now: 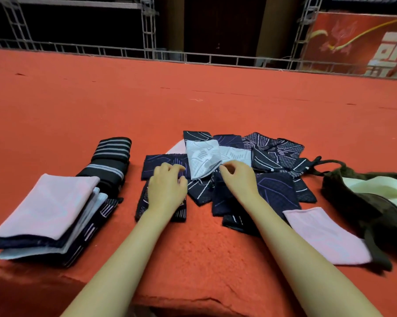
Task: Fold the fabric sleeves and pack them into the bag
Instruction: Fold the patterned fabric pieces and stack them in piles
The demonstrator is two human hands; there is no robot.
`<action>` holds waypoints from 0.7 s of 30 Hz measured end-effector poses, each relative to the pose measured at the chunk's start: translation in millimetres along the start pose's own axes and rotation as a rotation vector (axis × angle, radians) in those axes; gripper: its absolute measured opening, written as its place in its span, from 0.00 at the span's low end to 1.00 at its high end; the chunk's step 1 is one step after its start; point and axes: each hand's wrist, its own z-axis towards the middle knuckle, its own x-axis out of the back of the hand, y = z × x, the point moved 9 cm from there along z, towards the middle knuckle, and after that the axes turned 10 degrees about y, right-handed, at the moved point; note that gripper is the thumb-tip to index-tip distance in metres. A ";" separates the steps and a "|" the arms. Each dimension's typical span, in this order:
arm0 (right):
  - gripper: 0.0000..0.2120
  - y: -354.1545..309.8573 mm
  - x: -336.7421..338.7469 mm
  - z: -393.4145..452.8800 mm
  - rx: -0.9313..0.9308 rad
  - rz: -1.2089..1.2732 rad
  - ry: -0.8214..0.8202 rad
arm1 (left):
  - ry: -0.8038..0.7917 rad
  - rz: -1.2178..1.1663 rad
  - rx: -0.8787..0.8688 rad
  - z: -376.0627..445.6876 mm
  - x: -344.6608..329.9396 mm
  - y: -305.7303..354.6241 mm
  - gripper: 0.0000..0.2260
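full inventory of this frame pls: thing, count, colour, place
folded stack: one, pink top over navy and pale layers, near left
striped roll: one, black with grey stripes, behind stack
loose sleeves: count unclear, navy patterned, centre
light sleeve: one, pale grey, atop pile
pink sleeve: one, near right
bag: one, dark olive, far right, pale cloth inside
table cover: red
left hand: on the pile
right hand: at light sleeve's edge; grip unclear
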 end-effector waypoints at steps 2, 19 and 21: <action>0.24 -1.6 -18.2 12.6 -0.104 0.009 0.011 | -0.052 0.001 0.035 -4.0 -17.4 -2.5 0.12; 0.17 -7.4 -11.9 32.0 -0.075 0.141 0.180 | -0.076 -0.167 0.150 -12.3 -37.5 -21.1 0.09; 0.16 -30.4 8.2 33.7 0.113 0.070 0.130 | -0.078 -0.202 0.150 -13.6 -34.8 -18.6 0.09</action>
